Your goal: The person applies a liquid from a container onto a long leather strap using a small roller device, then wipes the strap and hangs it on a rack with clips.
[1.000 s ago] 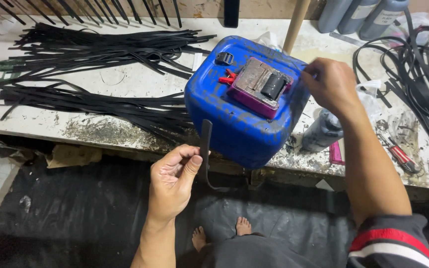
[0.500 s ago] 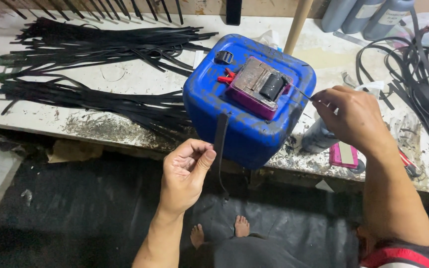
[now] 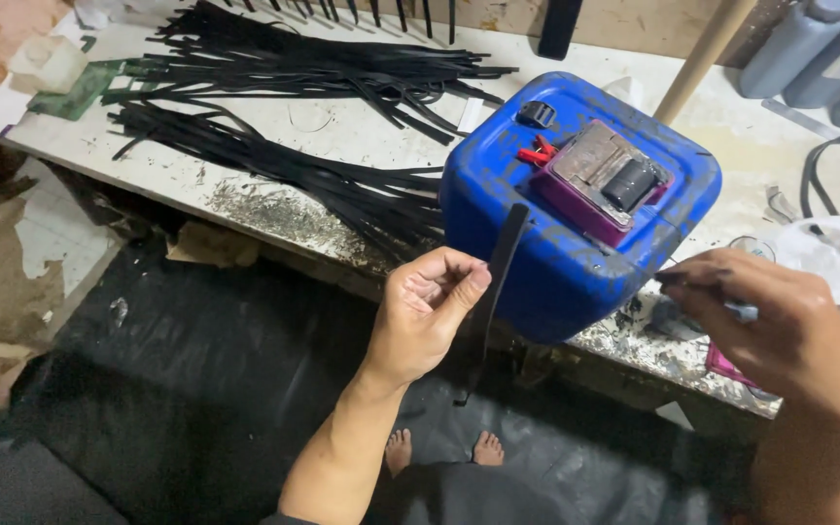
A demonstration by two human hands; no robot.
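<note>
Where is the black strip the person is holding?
In the head view the black strip is near the middle, pinched upright by the left hand, right in front of the blue jug at the table's edge.

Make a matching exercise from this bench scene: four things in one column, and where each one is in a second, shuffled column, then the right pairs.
Things:
1. black strip
2. blue jerrycan
3. heap of black strips
4. purple block

Places:
A. lying on top of the blue container
B. spread over the far-left part of the workbench
C. pinched upright in the left hand
D. standing at the near edge of the bench, between the two hands

The right hand holds something small that cannot be made out.

Pairs: 1-C, 2-D, 3-B, 4-A
</note>
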